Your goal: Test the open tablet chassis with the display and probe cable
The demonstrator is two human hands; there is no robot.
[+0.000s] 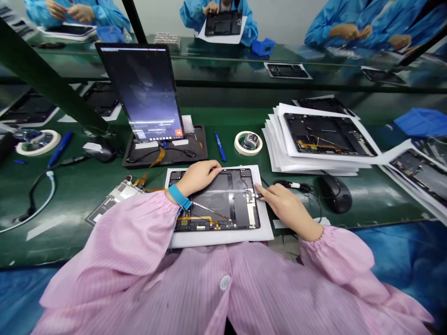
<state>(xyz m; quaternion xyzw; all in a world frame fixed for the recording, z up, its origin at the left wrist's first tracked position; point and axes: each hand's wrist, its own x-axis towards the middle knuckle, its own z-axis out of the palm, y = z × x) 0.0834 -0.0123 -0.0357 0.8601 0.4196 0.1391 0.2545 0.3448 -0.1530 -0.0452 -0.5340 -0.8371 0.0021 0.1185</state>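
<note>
An opened black tablet body [223, 204] lies on a white foam sheet [223, 237] right in front of me. My left hand [199, 177] rests on its upper left part, fingers curled down on the black inner surface. At the tablet's right edge, my right hand [286, 207] pinches a small connector or cable end [259, 195]; what the fingers hold is too small to name. A blue wrist strap [179, 196] circles my left wrist.
A lit upright tablet [145, 93] stands in a black tray [167, 149]. A blue pen [220, 146], tape rolls [248, 143], a black mouse [335, 193] and a stack of white sheets topped by another tablet body [324, 135] lie around. People in blue coats work across the bench.
</note>
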